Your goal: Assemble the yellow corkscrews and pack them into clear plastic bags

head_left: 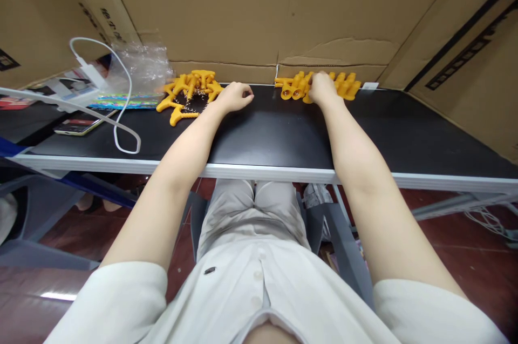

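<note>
My right hand (322, 88) is closed among a cluster of yellow funnel-shaped plastic pieces (348, 86) at the back of the black tabletop. Its fingers appear to grip one of these pieces, though the fingertips are partly hidden. To the left, my left hand (235, 98) hovers at or just over the tabletop with bent fingers, thumb and forefinger close together. Nothing shows between them. Beside that hand lies a heap of yellow T-shaped handles (178, 114) with thin, twisted metal parts pointing toward the heap's middle.
Cardboard walls (226, 9) enclose the black table (275, 139) at the back and sides. Clear plastic bags (140, 68) and a phone (83, 123) lie at left. A white cable (128, 95) loops over the table's left part. A small white piece (369, 86) lies right of the funnels.
</note>
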`<state>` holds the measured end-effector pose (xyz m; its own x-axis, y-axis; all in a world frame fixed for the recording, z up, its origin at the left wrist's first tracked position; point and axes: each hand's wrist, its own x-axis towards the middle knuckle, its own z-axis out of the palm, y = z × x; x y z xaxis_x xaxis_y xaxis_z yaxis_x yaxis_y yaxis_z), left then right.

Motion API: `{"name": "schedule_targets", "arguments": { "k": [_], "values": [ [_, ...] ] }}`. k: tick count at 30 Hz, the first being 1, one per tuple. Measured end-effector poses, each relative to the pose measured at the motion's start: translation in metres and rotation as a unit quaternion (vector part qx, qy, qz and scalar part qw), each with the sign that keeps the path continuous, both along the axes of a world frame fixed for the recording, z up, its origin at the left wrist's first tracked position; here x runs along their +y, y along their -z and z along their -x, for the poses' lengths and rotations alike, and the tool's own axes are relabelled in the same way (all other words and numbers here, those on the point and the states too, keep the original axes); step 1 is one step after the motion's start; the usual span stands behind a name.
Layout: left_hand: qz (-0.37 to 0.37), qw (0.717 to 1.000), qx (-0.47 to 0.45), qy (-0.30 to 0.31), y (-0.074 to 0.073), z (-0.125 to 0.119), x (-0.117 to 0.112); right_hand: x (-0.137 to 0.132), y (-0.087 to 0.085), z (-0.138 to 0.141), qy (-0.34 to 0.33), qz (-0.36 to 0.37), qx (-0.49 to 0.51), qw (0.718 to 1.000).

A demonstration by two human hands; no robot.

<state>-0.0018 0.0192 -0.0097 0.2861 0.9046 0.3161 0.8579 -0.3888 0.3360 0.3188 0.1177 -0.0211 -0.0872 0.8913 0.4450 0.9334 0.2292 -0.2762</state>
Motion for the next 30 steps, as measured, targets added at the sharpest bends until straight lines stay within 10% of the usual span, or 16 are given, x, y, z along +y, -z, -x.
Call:
{"name": "schedule_targets", "arguments": {
  "k": [7,13,16,30],
  "values": [
    [0.007,0.999,0.032,-0.009,-0.007,0.004,0.002,0.002,-0.005,0.009,-0.038,0.005,0.008,0.999],
    [0.047,0.97,0.097,-0.217,-0.065,0.024,-0.044,-0.024,-0.019,0.03,-0.009,0.052,-0.03,0.998],
    [0.191,0.932,0.125,-0.28,-0.082,0.037,-0.058,-0.052,-0.033,0.044,0.02,0.089,-0.057,0.994],
    [0.345,0.888,0.179,-0.245,-0.07,0.048,-0.044,-0.089,-0.053,0.059,0.025,0.125,-0.083,0.988]
  ]
}}
